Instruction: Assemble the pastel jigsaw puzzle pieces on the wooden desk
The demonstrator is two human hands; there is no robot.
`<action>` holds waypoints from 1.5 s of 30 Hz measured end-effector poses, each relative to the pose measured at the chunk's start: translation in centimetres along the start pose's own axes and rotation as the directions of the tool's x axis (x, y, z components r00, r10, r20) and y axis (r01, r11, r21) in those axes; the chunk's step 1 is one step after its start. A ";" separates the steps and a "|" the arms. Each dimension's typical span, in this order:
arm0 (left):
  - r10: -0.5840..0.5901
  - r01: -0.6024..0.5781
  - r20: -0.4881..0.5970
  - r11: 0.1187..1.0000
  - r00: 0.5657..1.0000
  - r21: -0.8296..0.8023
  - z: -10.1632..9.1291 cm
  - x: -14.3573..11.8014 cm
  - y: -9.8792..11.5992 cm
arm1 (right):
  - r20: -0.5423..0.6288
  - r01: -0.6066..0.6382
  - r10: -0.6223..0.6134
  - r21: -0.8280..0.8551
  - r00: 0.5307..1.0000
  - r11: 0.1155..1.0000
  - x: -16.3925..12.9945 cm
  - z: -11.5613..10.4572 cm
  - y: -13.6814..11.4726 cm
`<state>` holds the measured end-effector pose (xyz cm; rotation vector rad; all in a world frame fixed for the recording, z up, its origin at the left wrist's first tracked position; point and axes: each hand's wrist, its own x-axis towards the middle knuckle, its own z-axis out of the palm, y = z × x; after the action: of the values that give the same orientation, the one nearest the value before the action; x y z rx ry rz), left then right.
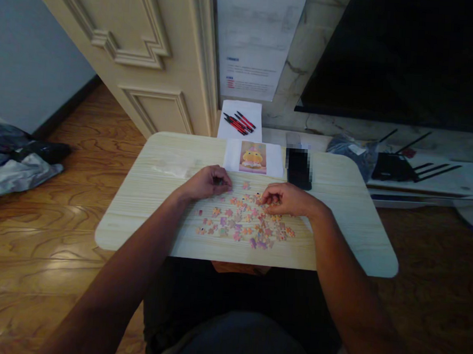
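Observation:
Many small jigsaw pieces (247, 231) in pink, orange and purple lie loose across the middle of the light wooden table (138, 208). My left hand (209, 183) is curled at the upper left of the pieces, with a pale jigsaw piece (230, 188) showing at its fingertips. Over the upper right of the pile, my right hand (284, 198) has its fingers bent together and pointing down among the pieces; what they pinch is hidden. A single jigsaw piece (246, 185) lies between the hands, below the printed picture (253, 158) of a yellow figure.
A dark phone (300, 170) lies at the table's back right, and clear plastic (173, 165) at its back left. Behind the table, red and black pens (240, 124) rest on white paper. A black router (395, 166) and a bagged item (352, 152) stand on the shelf.

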<state>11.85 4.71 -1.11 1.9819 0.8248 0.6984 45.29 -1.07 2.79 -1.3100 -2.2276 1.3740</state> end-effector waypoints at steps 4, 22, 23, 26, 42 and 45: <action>-0.031 0.031 -0.011 0.999 0.999 -0.031 0.1 0.0 0.0 | -0.011 0.009 -0.008 0.016 1.000 1.000 0.0 0.1 0.3; -0.048 0.048 -0.014 0.999 0.999 -0.005 -0.1 -0.2 0.2 | -0.059 0.026 -0.024 0.020 0.998 0.999 0.0 0.5 -0.2; -0.049 0.049 -0.014 0.999 0.999 -0.003 0.0 -0.2 0.2 | -0.061 0.025 -0.023 0.034 0.998 0.999 0.0 0.5 -0.2; -0.050 0.050 -0.020 0.999 0.999 0.001 0.1 -0.2 0.3 | -0.070 0.014 -0.009 0.071 0.998 0.997 0.1 0.5 0.0; -0.002 0.002 0.013 0.999 1.000 0.041 -0.3 -0.3 0.6 | -0.103 0.179 -0.184 -0.055 0.977 0.982 0.3 0.8 -0.6; 0.034 -0.038 0.065 0.998 0.997 0.053 -0.7 -0.2 0.7 | -0.039 0.181 -0.186 -0.099 0.982 0.978 0.4 1.0 -1.2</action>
<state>11.41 4.57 -0.24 2.0614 0.7790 0.6364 43.81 -1.62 3.09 -1.1191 -2.3405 1.1733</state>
